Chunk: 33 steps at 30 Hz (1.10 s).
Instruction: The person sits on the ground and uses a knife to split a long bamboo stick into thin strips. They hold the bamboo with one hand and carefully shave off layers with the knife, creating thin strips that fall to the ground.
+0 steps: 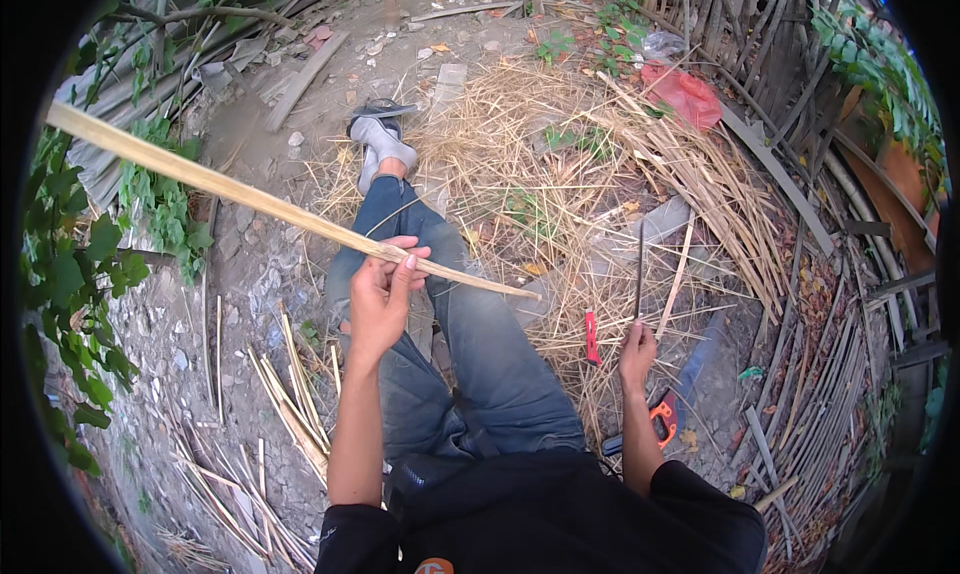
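Note:
My left hand point(385, 289) is closed around a long, pale split-bamboo strip point(225, 189), near its narrower right end. The strip slants across above my legs, its wider end up at the far left. On the right, my right hand point(637, 352) is closed on the lower end of a thin dark blade point(640, 274), seen nearly edge-on and pointing away from me. It looks like a knife; its handle is hidden in my fingers. Beside this hand, a red-handled tool point(591, 338) lies on the straw. A handsaw point(664, 420) with an orange and black handle lies partly behind my right forearm.
Shavings point(490, 154) cover the ground ahead. A pile of bamboo strips point(715, 189) lies at the right, near a red plastic bag point(682, 96). More split strips point(292, 404) lie at the left. Stacked poles point(835, 404) line the right side, and leafy vines point(85, 274) hang at the left.

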Each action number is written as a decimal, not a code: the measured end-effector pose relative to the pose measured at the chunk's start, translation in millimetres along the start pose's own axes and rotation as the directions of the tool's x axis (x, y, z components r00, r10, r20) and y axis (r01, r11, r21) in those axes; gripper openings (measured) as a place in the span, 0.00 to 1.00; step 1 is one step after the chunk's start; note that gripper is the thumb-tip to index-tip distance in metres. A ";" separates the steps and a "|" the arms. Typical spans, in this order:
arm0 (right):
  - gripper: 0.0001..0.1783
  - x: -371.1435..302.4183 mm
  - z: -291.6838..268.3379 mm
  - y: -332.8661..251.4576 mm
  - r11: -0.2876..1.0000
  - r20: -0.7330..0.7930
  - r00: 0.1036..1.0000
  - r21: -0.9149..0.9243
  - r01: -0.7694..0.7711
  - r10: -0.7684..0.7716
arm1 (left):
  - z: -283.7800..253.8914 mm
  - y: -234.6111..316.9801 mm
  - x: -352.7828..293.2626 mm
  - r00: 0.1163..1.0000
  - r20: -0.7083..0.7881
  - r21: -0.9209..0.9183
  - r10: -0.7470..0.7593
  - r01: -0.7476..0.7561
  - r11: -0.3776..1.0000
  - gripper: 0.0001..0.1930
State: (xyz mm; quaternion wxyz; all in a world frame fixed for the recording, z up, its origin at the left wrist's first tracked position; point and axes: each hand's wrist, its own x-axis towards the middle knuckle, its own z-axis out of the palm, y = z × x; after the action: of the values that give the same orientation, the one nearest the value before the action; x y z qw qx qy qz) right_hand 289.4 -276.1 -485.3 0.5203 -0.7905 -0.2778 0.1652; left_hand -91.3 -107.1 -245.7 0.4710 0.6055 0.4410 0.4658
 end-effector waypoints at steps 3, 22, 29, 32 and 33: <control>0.24 39.9 -36.6 25.1 0.985 -0.155 0.982 -0.123 -0.124 0.105 | -19.4 13.9 -12.4 0.999 -0.052 -0.089 -0.012 0.007 0.996 0.17; 0.19 -43.1 87.0 -221.3 0.593 0.685 0.719 0.630 -0.502 -0.119 | 59.6 -36.4 -80.5 0.952 -0.028 -0.645 -0.305 0.216 0.733 0.17; 0.10 -28.2 106.1 -215.9 0.597 0.697 0.685 0.647 -0.474 -0.212 | 33.3 -12.6 -96.2 0.763 0.389 -0.283 -0.516 0.633 0.721 0.26; 0.10 -26.0 103.5 -209.7 0.676 0.727 0.646 0.598 -0.430 -0.233 | 28.1 -23.4 -107.7 0.990 -0.144 0.189 -0.003 0.031 0.981 0.18; 0.10 -25.7 101.9 -207.7 0.667 0.737 0.632 0.599 -0.444 -0.241 | 23.0 -26.4 -108.4 0.938 -0.212 0.461 0.276 -0.153 0.874 0.17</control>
State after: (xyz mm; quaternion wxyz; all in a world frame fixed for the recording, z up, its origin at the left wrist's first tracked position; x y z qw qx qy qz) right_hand 157.5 -154.1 -337.3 0.6111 -0.3763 -0.3289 0.6138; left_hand -90.5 -211.8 -290.6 0.2028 0.6717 0.5240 0.4827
